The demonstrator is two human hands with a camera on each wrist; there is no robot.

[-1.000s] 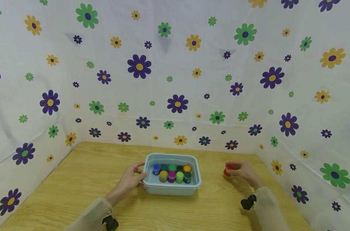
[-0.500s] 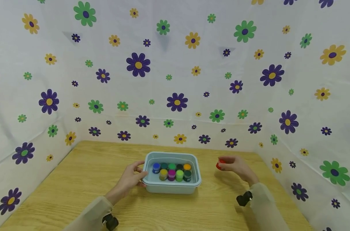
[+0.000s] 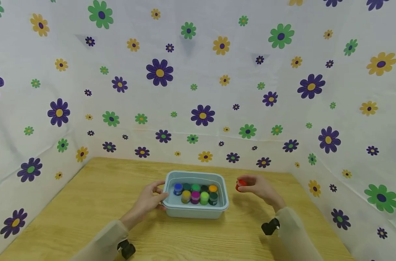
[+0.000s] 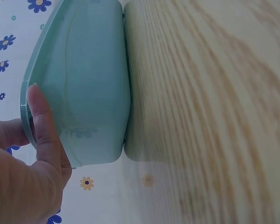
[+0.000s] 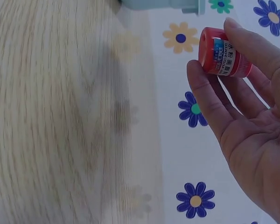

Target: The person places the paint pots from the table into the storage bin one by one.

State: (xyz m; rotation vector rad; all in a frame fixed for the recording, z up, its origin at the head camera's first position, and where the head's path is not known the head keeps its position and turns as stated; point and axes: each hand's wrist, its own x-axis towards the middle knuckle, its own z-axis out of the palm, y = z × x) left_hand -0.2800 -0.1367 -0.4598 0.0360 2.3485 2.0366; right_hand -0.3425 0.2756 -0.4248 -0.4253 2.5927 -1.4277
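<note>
A small red paint jar [image 5: 224,53] with a printed label is pinched between the thumb and fingers of my right hand [image 3: 260,188], held above the table to the right of the tub. My left hand [image 3: 148,198] grips the left rim of a light blue plastic tub [image 3: 198,213], with the thumb and fingers on either side of its edge in the left wrist view. Inside the tub stand several paint jars in two rows, among them a blue jar [image 3: 178,189], a magenta jar [image 3: 195,197], a light green jar [image 3: 204,198] and an orange jar [image 3: 213,189].
The tub rests on a wood-grain table [image 3: 119,185]. Flower-printed white cloth [image 3: 181,98] hangs behind the table and on both sides. A black wrist camera [image 3: 270,227] is strapped at the right sleeve, and another camera [image 3: 126,249] at the left.
My right hand has lifted the red paint jar off the table and moved it left, closer to the tub. The left hand stays on the tub's rim.
</note>
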